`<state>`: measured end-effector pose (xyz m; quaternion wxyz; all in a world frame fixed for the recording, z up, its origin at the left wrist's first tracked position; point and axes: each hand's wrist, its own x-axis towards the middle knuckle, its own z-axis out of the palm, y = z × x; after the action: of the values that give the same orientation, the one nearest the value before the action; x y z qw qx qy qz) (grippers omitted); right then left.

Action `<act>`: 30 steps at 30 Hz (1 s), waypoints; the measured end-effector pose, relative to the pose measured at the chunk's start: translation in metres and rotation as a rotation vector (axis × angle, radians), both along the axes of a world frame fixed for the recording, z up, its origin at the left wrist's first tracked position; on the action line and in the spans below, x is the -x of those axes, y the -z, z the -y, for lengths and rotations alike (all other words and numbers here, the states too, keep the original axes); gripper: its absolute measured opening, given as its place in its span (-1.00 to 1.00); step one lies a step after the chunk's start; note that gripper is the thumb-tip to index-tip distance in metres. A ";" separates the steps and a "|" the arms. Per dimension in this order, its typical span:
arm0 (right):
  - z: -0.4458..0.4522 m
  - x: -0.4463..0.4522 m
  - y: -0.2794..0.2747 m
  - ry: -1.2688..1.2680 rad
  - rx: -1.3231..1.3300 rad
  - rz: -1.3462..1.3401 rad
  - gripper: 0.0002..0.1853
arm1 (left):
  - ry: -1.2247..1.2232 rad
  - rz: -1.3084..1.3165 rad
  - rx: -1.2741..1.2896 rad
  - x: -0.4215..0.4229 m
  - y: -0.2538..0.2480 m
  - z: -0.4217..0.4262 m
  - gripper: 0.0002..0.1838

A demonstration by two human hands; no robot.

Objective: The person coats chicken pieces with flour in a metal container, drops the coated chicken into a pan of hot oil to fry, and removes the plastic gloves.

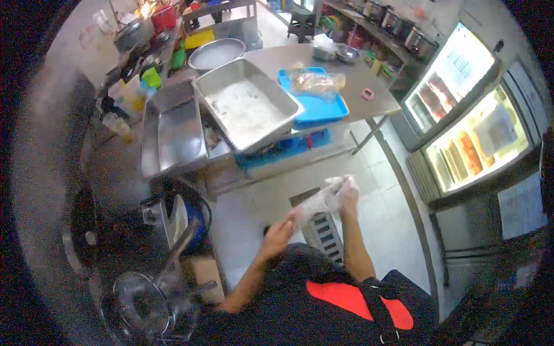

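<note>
Over the floor in front of my body, my left hand pinches one end of a thin clear plastic glove. The sheer plastic stretches up and right to my right hand, whose fingers are wrapped in similar crinkled clear plastic. My right fingers look closed on the glove's far end. Whether this is one glove or two, I cannot tell. Beyond my hands, a large deep metal pan rests on the steel table, and a blue tray with a clear plastic bag on it sits beside the pan.
A second steel pan stands left of the deep one, with a round metal bowl behind. Lit glass-door fridges line the right side. A floor drain grate lies below my hands. At lower left is a wire strainer.
</note>
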<state>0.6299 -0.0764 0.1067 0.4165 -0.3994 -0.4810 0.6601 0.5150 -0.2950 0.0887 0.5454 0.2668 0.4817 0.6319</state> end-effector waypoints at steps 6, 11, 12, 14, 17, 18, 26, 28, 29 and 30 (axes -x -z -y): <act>-0.053 0.087 0.028 -0.572 -0.723 0.024 -0.65 | -0.295 0.428 -0.209 0.069 -0.045 -0.049 -0.39; -0.007 0.161 -0.081 -0.465 -1.148 0.529 -0.61 | -0.509 0.196 -0.085 0.136 -0.052 -0.084 -0.39; -0.010 0.170 -0.073 -0.543 -1.114 0.425 -0.60 | -0.536 0.119 -0.025 0.152 -0.043 -0.090 -0.40; -0.018 0.187 -0.044 -0.738 -0.887 0.143 -0.59 | -0.567 -0.102 0.123 0.180 -0.039 -0.108 -0.47; -0.050 0.205 -0.021 -0.937 -1.227 0.230 -0.54 | -0.604 -0.448 0.345 0.211 -0.047 -0.152 -0.61; -0.067 0.208 -0.017 -0.932 -1.503 0.371 -0.53 | -0.592 -0.504 0.376 0.219 -0.045 -0.162 -0.63; -0.182 0.249 -0.038 -1.025 -1.610 0.188 -0.51 | -0.693 -0.599 0.410 0.252 -0.062 -0.256 -0.76; -0.196 0.262 -0.035 -0.985 -1.679 0.232 -0.47 | -0.755 -0.721 0.524 0.273 -0.062 -0.272 -0.75; -0.198 0.266 -0.017 -0.984 -1.492 0.156 -0.42 | -0.864 -0.738 0.540 0.279 -0.061 -0.281 -0.74; -0.197 0.269 0.004 -1.011 -1.297 0.093 -0.37 | -0.959 -0.824 0.418 0.295 -0.034 -0.283 -0.81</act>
<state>0.3609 0.1205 0.1029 0.1967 0.1581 -0.9053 0.3416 0.2202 -0.0123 0.1227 0.0152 0.1314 0.8285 0.5442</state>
